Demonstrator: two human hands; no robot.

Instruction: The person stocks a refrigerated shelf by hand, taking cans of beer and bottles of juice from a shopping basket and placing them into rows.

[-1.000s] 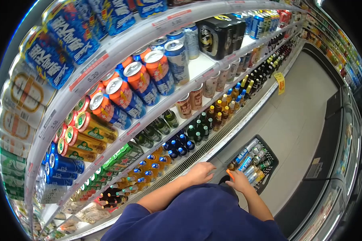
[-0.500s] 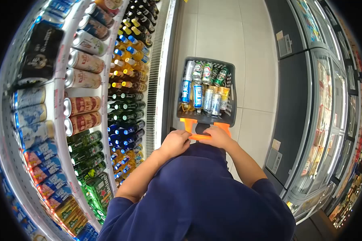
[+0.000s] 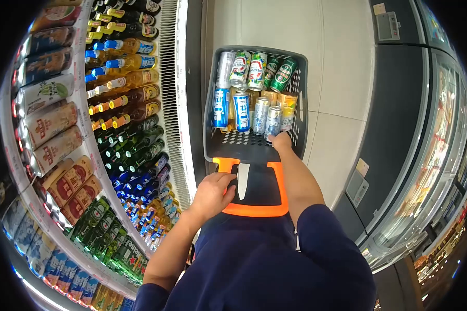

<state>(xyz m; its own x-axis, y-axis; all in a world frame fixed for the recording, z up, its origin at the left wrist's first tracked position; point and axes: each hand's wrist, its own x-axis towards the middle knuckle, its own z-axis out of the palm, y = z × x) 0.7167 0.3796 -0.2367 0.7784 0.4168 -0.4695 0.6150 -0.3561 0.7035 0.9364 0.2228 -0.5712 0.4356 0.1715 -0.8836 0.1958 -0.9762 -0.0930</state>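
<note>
The dark rolling shopping basket [image 3: 305,98] stands on the floor in front of me, full of drink cans. My right hand [image 3: 279,141] reaches into its near right corner, its fingers at the bottom end of a silver-blue can [image 3: 273,120]; the fingertips are partly hidden. A similar silver can [image 3: 261,115] lies just left of that one. My left hand [image 3: 213,193] is curled over the left side of the orange basket handle [image 3: 259,210], covering that bar. Blue-and-white cans [image 3: 242,111], green cans [image 3: 284,74] and a yellow can [image 3: 288,110] fill the rest.
On the left, a shelf edge [image 3: 182,78] borders rows of bottles [image 3: 135,90] and cans [image 3: 52,124]. Glass-fronted freezers [image 3: 430,155] with a dark base line the right side. Pale floor tiles [image 3: 342,93] run between them.
My right hand has left the orange handle and moved forward to a can in the basket. My left hand has shifted to the handle's left side. The basket appears nearer and larger.
</note>
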